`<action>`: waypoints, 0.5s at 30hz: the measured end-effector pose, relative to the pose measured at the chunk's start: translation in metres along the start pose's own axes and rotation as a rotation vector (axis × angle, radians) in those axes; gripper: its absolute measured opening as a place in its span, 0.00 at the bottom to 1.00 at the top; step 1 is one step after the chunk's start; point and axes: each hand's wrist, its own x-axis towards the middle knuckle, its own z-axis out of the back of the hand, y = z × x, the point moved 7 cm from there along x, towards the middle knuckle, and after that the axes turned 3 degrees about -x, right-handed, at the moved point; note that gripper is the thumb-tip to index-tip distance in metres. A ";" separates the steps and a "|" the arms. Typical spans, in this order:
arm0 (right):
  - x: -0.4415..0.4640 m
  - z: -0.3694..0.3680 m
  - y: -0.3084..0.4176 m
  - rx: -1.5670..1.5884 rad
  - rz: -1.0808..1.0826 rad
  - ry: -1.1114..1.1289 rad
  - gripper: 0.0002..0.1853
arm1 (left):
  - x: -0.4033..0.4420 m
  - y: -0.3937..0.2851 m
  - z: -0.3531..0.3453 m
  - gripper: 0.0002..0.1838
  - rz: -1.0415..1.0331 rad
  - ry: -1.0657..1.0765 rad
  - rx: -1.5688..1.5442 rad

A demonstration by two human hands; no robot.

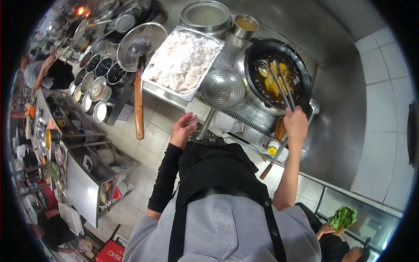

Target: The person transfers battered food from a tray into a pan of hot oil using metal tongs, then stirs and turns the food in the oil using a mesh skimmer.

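Note:
My right hand (297, 125) is closed round a pair of metal tongs (283, 85), whose tips reach down into a black wok (249, 72) of dark oil. Yellow pieces of frying food (271, 84) float there around the tips. My left hand (183, 130) is held in the air with its fingers apart and nothing in it. Close to it, a perforated skimmer (223, 89) rests at the stove's edge, its handle pointing toward me. Beyond lies a metal tray (185, 95) heaped with white, flour-coated pieces (183, 59).
A mesh strainer (142, 43) with a wooden handle (139, 105) juts out left of the tray. Several sauce pots (104, 67) stand in rows. A large pot (206, 17) and a small metal cup (245, 26) are behind. At lower right, another person's hand holds leafy greens (343, 218).

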 end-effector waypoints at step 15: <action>-0.035 0.064 0.156 0.333 0.376 0.093 0.17 | 0.018 -0.039 -0.011 0.43 -0.154 0.007 -0.011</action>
